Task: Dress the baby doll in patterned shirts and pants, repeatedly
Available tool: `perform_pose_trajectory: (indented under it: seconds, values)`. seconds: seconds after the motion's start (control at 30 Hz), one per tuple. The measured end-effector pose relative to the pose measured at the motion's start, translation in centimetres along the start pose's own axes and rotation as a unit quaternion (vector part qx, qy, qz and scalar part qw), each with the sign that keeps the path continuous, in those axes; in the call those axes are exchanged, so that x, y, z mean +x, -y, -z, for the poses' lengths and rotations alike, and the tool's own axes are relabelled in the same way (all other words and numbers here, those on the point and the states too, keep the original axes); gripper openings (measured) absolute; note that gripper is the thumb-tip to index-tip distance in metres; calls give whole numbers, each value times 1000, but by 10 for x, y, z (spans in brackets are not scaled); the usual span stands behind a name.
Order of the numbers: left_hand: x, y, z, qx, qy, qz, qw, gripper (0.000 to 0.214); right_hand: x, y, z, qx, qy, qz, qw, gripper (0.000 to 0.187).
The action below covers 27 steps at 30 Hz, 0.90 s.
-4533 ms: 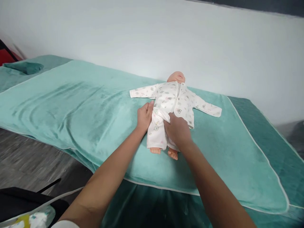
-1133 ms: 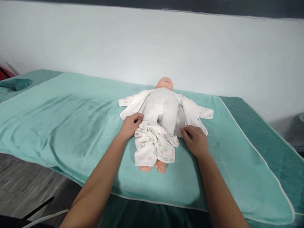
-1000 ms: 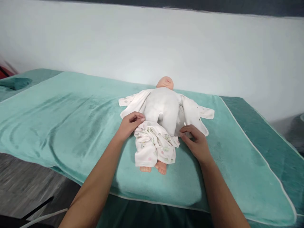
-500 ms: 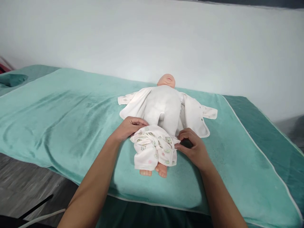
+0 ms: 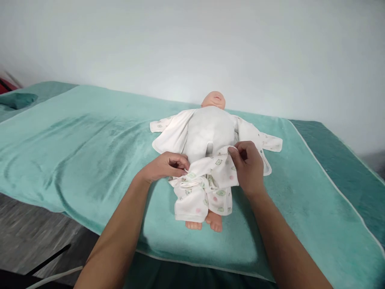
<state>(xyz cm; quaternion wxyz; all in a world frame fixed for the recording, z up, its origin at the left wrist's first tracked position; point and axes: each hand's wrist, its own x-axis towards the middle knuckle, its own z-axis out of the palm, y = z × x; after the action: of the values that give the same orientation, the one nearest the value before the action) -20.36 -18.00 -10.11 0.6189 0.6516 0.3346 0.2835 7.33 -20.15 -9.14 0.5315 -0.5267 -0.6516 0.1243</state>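
Observation:
A baby doll (image 5: 210, 124) with a soft white body lies on its back, head toward the wall and bare feet toward me. White printed baby pants (image 5: 218, 194) are bunched around its lower legs. With my left hand (image 5: 167, 166) I pinch the waistband at the left side. My right hand (image 5: 248, 166) is closed on the waistband's right side, holding it raised near the doll's thighs. Beneath the doll a white baby jacket (image 5: 173, 138) lies spread open, its printed sleeves stretched out to both sides.
A light green velvety cover (image 5: 90, 160) lies over the bed, wrinkled at the left. Darker green fabric (image 5: 331, 152) shows along the right. Behind the bed rises a white wall (image 5: 180, 44). A pale cable (image 5: 55, 277) is at the lower left, above the grey floor.
My right hand has moved up and pulled the right side of the waistband higher over the legs. My left hand has shifted slightly and pinches the waistband. The feet appear slightly lower and farther right.

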Motion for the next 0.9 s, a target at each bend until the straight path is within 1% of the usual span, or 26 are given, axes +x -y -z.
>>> perform_pose_trajectory:
  seconds: [0.07,0.1,0.17,0.23,0.3,0.4,0.47,0.53,0.57,0.6,0.67,0.73,0.77,0.83,0.9]
  values:
    - [-2,1,-1,2,-9,-1,1000,20,3,-6,-6,24,-2,-54,998,23]
    - [-2,2,-2,5,-23,-11,1000,22,2,-8,-8,37,0,-78,996,23]
    - [-2,3,-4,15,-66,-47,997,24,-2,-11,-9,66,5,-113,991,24]
    - [1,4,-7,27,-131,-88,987,24,-6,-12,-9,87,8,-130,988,25]
    - [8,6,-10,40,-205,-122,970,21,-7,-13,-9,98,9,-139,985,26]
    - [29,6,-9,81,-305,-153,937,14,-7,-16,-11,98,9,-140,985,27]
    - [47,4,-5,126,-352,-174,911,9,-7,-18,-11,89,2,-140,986,27]
    - [64,1,0,166,-387,-198,885,7,-7,-20,-11,76,-3,-148,986,28]
    - [71,0,2,175,-396,-202,879,6,-7,-20,-11,71,-2,-154,985,28]
    - [76,0,3,173,-397,-192,881,7,-7,-20,-11,69,3,-161,985,29]
    - [79,1,4,135,-378,-143,905,9,-6,-19,-10,80,24,-177,981,31]
    - [75,5,2,66,-344,-97,932,16,-4,-18,-8,109,54,-199,972,33]
    - [71,7,1,27,-329,-81,941,21,-3,-18,-7,125,71,-214,966,34]
    - [62,10,1,-45,-299,-50,952,25,-2,-18,-2,155,108,-244,951,36]
    - [55,12,4,-90,-259,-14,961,21,-2,-20,4,186,150,-259,936,36]
